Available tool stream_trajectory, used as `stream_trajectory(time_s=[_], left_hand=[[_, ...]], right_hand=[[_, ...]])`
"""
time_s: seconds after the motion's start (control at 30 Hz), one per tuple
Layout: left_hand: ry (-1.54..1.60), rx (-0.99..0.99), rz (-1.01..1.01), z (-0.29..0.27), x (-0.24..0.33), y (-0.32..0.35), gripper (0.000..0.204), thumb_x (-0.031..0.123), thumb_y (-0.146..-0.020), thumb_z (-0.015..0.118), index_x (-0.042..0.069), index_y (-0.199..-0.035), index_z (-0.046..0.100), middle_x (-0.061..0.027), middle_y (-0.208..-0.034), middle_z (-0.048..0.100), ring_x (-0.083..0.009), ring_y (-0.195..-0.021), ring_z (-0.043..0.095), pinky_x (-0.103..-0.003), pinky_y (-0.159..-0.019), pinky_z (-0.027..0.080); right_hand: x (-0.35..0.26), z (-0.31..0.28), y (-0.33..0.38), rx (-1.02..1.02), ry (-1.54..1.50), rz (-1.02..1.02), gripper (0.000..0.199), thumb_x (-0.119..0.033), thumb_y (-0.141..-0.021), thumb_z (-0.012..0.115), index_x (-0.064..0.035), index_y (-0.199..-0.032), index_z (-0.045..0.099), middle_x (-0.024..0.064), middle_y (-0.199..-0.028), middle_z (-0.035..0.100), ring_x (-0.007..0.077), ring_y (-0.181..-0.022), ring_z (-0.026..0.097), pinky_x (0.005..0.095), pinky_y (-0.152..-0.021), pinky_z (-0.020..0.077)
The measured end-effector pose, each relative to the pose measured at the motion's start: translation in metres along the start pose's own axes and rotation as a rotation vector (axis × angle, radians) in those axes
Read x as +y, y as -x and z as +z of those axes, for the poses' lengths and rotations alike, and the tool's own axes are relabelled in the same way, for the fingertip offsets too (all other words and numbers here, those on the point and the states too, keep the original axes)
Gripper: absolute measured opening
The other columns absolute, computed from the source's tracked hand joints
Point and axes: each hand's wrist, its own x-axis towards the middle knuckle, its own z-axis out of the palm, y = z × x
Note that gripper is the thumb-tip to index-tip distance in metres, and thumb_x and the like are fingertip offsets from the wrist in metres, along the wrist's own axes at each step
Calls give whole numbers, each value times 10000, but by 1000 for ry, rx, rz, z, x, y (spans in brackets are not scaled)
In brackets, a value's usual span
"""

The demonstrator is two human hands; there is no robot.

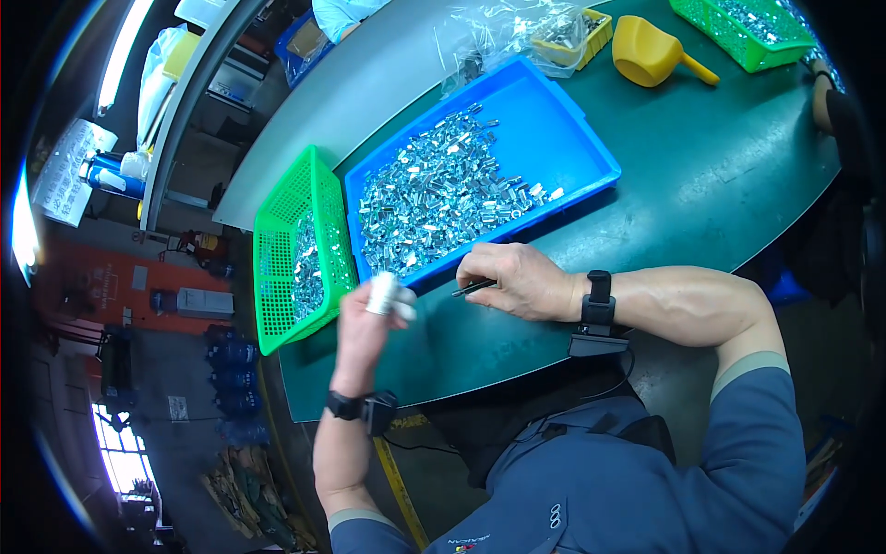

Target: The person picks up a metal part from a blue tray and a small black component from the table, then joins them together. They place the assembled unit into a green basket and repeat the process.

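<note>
My right hand (524, 282) is closed around a thin dark tool (472, 288), perhaps tweezers, whose tip points left over the green table. It is just in front of the near edge of a blue tray (554, 106). Many small shiny metal sleeves (434, 189) lie heaped in that tray, mostly toward its left side. My left hand (365, 323) is raised between the tray and a green basket (268, 254). White coverings wrap some of its fingers, and motion smears them, so I cannot make out whether they hold anything. More metal pieces (307, 268) lie in the basket.
Beyond the tray are a clear plastic bag (475, 42), a yellow bin (598, 37) of small parts and a yellow scoop (646, 54). Another green basket (757, 51) stands at the far right, near another person's arm (821, 97). A grey shelf frame (189, 97) rises at the left.
</note>
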Motion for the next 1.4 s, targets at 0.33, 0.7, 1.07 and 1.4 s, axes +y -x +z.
stream_trajectory(time_s=[0.33, 0.7, 1.07, 1.4], left_hand=[[-1010, 342, 734, -64, 5, -53, 188, 163, -912, 769, 14, -1016, 716, -125, -947, 712, -259, -823, 676, -364, -739, 532], [-1032, 40, 778, 27, 1, -93, 225, 63, -850, 797, 44, -1057, 713, -110, -871, 660, -274, -778, 652, -392, -703, 520], [-322, 88, 555, 35, -29, -4, 173, 49, -892, 786, 25, -1043, 703, -51, -897, 713, -111, -728, 630, -261, -657, 505], [-259, 0, 409, 43, -41, 0, 164, 56, -916, 774, 20, -1047, 682, -28, -964, 727, -91, -812, 648, -255, -748, 530]], right_hand=[[12, 6, 6, -67, 74, 85, 203, -230, -922, 719, -55, -1025, 720, 144, -958, 702, 356, -933, 679, 449, -781, 538], [6, 0, -1, -150, 39, 92, 204, -164, -946, 683, -53, -1115, 711, 152, -998, 694, 360, -949, 671, 436, -798, 532], [-1, 1, -3, 149, -101, 147, 192, -117, -952, 653, -14, -1114, 665, 169, -1003, 688, 367, -950, 673, 432, -825, 540], [7, 0, -2, 28, 68, 87, 135, -88, -943, 671, -10, -1053, 680, 165, -988, 694, 368, -908, 681, 436, -769, 538]])
